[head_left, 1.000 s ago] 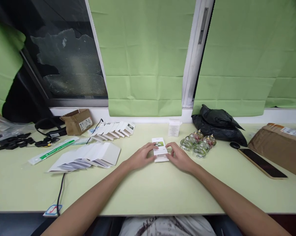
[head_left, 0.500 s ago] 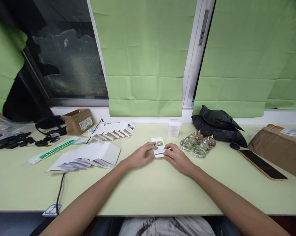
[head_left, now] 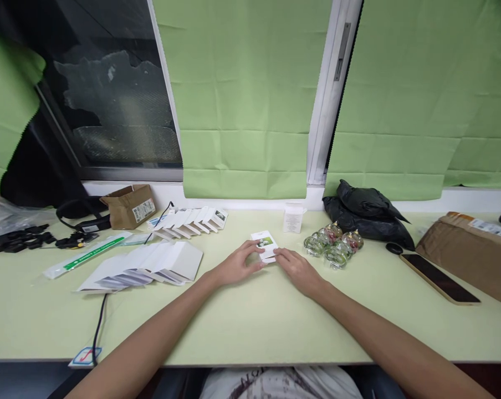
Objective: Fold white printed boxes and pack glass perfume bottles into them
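Observation:
Between my hands, over the middle of the table, is a small white carton [head_left: 265,242] with a green picture on its upper face. My left hand [head_left: 238,264] grips its left side, thumb near the close end and fingers along the edge. On the other side, my right hand [head_left: 297,269] presses its fingertips to the near right corner, where a flap shows; its thumb is mostly hidden. A white carton [head_left: 292,218] with small print stands upright beyond them. To the left lie a fanned pile of plain white cartons [head_left: 179,261] and a row of white cartons [head_left: 192,220].
Bagged glass-like baubles [head_left: 337,249] sit right of my hands, before black plastic bags [head_left: 367,213]. Farther right are a phone [head_left: 439,278] and a large brown box [head_left: 470,257]. A small brown box [head_left: 132,208], a green-white packet [head_left: 84,257] and a black cable [head_left: 100,327] are left.
The carton has turned slightly, its far end swinging left. My right fingers have closed in over its near right corner, and the flap at the near end shows less.

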`<state>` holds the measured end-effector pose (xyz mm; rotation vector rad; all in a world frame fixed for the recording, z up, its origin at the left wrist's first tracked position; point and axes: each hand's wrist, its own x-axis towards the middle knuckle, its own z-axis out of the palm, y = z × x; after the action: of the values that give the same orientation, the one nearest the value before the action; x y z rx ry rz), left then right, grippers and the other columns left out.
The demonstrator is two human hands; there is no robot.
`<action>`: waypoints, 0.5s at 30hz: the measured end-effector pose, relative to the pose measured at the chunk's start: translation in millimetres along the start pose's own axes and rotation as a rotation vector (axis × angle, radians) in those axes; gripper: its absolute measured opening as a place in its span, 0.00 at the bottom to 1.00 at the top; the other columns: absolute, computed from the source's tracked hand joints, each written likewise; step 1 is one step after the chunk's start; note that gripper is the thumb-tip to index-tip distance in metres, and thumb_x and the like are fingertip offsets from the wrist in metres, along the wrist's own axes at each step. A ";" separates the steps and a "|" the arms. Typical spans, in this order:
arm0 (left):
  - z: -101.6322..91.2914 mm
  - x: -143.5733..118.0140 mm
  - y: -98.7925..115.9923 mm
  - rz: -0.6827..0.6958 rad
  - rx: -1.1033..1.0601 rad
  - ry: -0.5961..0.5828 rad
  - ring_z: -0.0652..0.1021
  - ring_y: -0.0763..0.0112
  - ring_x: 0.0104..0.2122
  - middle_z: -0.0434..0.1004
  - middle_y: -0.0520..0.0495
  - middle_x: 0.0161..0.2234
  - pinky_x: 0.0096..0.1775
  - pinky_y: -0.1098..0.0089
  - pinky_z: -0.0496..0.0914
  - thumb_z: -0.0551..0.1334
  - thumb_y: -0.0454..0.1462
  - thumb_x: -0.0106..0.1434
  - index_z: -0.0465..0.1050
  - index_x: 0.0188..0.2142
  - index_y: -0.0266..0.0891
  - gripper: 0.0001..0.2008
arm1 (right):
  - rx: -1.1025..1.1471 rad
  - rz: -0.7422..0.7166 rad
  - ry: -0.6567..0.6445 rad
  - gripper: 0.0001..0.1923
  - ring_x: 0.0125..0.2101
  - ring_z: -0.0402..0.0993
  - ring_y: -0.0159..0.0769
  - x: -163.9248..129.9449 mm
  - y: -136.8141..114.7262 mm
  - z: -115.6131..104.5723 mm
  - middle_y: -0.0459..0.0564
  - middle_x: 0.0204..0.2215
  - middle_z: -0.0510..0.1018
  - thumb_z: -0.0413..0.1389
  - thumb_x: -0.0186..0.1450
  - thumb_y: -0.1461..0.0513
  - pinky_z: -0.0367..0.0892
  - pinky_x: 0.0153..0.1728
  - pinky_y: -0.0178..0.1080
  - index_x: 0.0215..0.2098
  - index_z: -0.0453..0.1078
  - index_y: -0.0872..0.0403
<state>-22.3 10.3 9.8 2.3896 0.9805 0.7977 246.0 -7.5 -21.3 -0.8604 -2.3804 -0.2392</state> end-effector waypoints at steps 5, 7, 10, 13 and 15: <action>5.4 1.5 0.5 0.009 0.002 0.042 0.69 0.54 0.64 0.64 0.43 0.66 0.65 0.55 0.66 0.60 0.51 0.71 0.73 0.58 0.47 0.21 | 0.015 0.033 -0.031 0.18 0.50 0.76 0.49 2.7 -4.4 -2.7 0.59 0.53 0.75 0.44 0.73 0.72 0.75 0.51 0.53 0.53 0.69 0.52; 5.2 1.6 0.4 0.018 0.006 0.040 0.70 0.54 0.64 0.65 0.42 0.65 0.64 0.55 0.66 0.60 0.50 0.71 0.73 0.57 0.46 0.20 | 0.050 0.096 -0.019 0.16 0.48 0.76 0.47 4.0 -4.7 -2.2 0.57 0.52 0.75 0.44 0.74 0.70 0.75 0.50 0.52 0.51 0.68 0.51; 3.4 1.2 1.3 0.035 0.007 0.028 0.71 0.55 0.63 0.66 0.42 0.64 0.64 0.56 0.67 0.59 0.49 0.72 0.73 0.57 0.46 0.19 | 0.140 0.196 0.030 0.10 0.53 0.74 0.46 5.6 -3.4 -1.0 0.57 0.55 0.72 0.46 0.76 0.64 0.74 0.53 0.51 0.53 0.66 0.50; 2.5 0.7 2.7 0.048 0.003 0.022 0.71 0.57 0.63 0.67 0.43 0.64 0.64 0.57 0.66 0.58 0.48 0.72 0.72 0.57 0.47 0.18 | 0.205 0.201 0.036 0.11 0.60 0.69 0.47 6.1 -1.4 -1.2 0.57 0.61 0.69 0.48 0.77 0.61 0.71 0.58 0.53 0.56 0.65 0.49; 3.7 0.8 2.5 0.046 -0.009 0.032 0.70 0.57 0.63 0.66 0.43 0.64 0.65 0.57 0.65 0.59 0.48 0.72 0.72 0.57 0.47 0.18 | 0.244 0.187 0.020 0.11 0.57 0.72 0.45 6.2 -1.2 -2.3 0.55 0.59 0.72 0.47 0.77 0.62 0.72 0.57 0.52 0.54 0.67 0.48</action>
<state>-18.3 8.6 8.9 2.4068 0.9354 0.8571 242.5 -6.0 -15.7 -0.9490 -2.2342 0.1145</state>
